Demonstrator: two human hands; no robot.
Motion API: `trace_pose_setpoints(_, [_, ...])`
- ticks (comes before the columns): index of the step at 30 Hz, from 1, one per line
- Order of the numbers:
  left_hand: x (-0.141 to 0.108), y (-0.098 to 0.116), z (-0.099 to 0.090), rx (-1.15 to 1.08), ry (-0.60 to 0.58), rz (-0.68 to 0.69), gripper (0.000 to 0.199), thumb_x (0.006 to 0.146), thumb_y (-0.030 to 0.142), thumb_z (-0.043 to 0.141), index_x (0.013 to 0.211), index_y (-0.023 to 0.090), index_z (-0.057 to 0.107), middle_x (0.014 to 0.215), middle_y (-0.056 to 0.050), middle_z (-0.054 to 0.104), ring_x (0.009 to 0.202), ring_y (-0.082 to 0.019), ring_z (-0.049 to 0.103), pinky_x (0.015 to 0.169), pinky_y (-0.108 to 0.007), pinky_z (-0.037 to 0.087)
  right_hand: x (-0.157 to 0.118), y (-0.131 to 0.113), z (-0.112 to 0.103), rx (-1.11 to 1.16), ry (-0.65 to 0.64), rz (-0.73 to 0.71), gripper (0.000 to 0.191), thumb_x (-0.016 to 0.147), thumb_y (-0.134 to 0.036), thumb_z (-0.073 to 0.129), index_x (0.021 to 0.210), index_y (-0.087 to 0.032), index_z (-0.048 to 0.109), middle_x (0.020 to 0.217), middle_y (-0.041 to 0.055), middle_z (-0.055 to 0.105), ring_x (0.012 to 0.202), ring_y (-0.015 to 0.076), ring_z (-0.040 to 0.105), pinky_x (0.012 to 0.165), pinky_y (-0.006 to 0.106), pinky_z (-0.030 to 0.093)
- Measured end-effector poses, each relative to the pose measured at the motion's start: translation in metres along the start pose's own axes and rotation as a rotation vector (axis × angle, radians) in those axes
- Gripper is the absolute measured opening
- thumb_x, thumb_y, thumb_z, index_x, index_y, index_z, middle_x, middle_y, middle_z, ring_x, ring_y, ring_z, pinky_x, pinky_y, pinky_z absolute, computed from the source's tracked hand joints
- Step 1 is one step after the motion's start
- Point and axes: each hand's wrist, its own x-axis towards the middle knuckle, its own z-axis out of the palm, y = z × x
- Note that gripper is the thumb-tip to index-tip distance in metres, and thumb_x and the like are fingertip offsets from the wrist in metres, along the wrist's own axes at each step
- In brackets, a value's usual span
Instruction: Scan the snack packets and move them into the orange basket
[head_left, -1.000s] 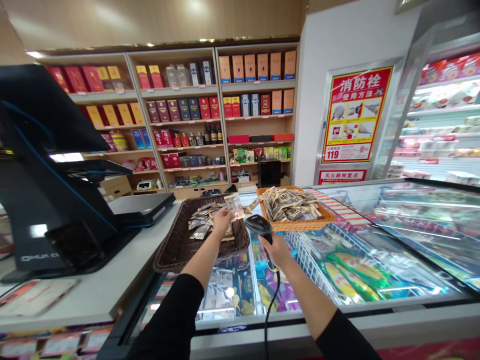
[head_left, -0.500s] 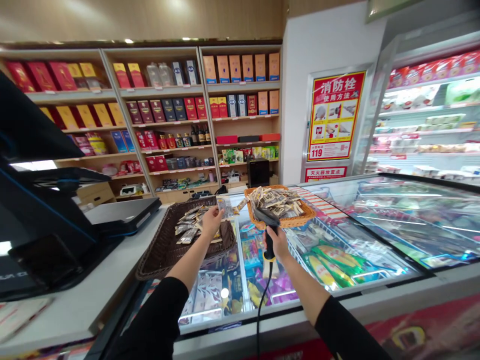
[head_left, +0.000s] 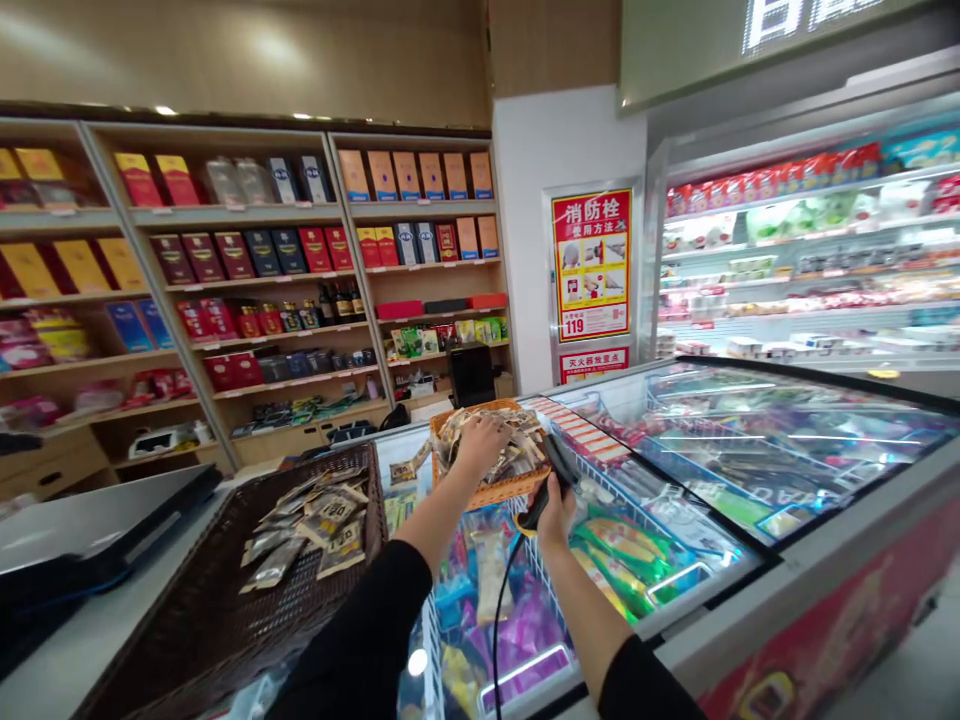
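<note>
My left hand [head_left: 482, 446] rests on the heap of small sachets [head_left: 517, 432] in the orange wicker basket [head_left: 504, 490]; its fingertips are lost among them, so its grip cannot be made out. In my right hand [head_left: 553, 508] is a black handheld scanner [head_left: 561, 465], held beside the basket's right side, its cable hanging down. To the left, a dark brown woven tray [head_left: 202, 600] holds several more sachets [head_left: 330, 520]. One sachet [head_left: 401, 472] lies on the glass between tray and basket.
Under the baskets is a glass-topped freezer [head_left: 720, 440] with packaged goods inside. At the left, a flat dark-edged device [head_left: 112, 520] stands on the counter. Shelves of boxes [head_left: 262, 255] and a lit refrigerated display [head_left: 810, 250] are behind.
My left hand has moved right, from above the brown tray into the orange basket. The scanner has shifted to the basket's right side. The view has turned right.
</note>
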Motion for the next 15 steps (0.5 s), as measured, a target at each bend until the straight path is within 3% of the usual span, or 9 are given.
trace_pose_setpoints(4, [0.017,0.006,0.026,0.011,-0.034,-0.013,0.037,0.088,0.012,0.044,0.115,0.024,0.065,0.122,-0.011,0.062,0.116,-0.026,0.052,0.104,-0.044,0.031,0.010,0.006,-0.001,-0.016,0.096,-0.004,0.032,0.080,-0.054,0.057,0.079,-0.023,0.048,0.050,-0.0072,0.049,0.035,0.0128,0.045,0.035,0.026,0.037])
trace_pose_setpoints(8, [0.022,0.010,0.038,-0.040,-0.099,-0.043,0.035,0.082,0.009,0.049,0.108,0.022,0.068,0.119,-0.011,0.065,0.114,-0.025,0.056,0.110,-0.046,0.024,0.011,0.014,-0.001,-0.046,0.082,-0.009,0.030,0.081,-0.053,0.057,0.079,-0.024,0.050,0.048,-0.0061,0.049,0.035,0.0145,0.045,0.035,0.027,0.036])
trace_pose_setpoints(15, [0.006,0.008,0.016,-0.125,-0.111,-0.092,0.049,0.078,0.008,0.050,0.125,0.022,0.059,0.126,-0.010,0.061,0.120,-0.024,0.053,0.109,-0.041,0.030,0.003,0.009,0.002,-0.086,0.027,-0.023,0.034,0.079,-0.054,0.058,0.075,-0.022,0.051,0.048,-0.0060,0.049,0.036,0.0128,0.046,0.037,0.025,0.038])
